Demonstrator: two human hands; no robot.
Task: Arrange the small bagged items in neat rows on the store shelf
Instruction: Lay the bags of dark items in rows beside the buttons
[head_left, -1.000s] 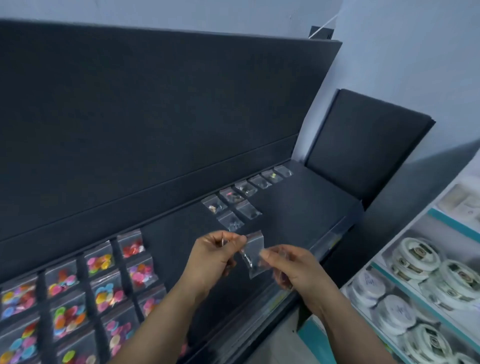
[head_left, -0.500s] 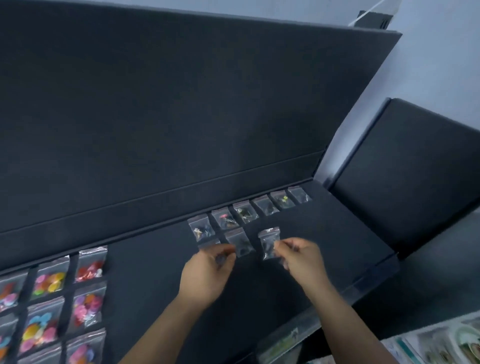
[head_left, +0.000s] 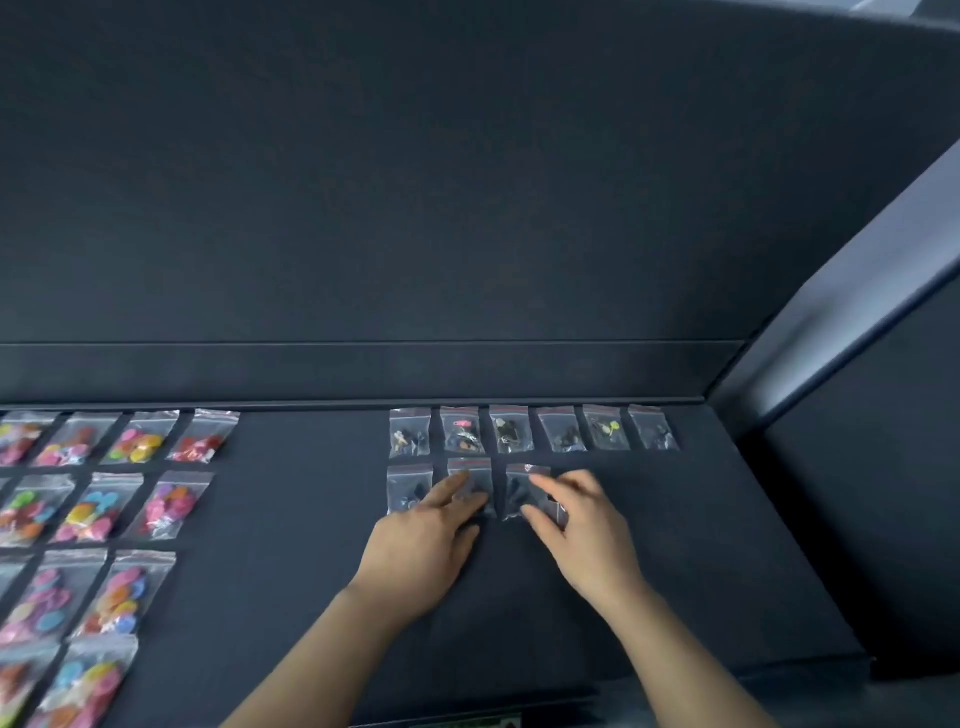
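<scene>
Head view: hands pressing clear bags of dark trinkets

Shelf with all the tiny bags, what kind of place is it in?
Probably a craft or bead shop. The dark shelf holds rows of small clear bags and bags of colourful pieces, laid out like goods for sale.

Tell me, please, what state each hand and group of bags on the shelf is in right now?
Left hand: flat, fingers on second-row bag.
Right hand: pressing third second-row bag.
Back row: six bags lying flat, aligned.
Colourful bags: flat in rows, untouched.
</scene>
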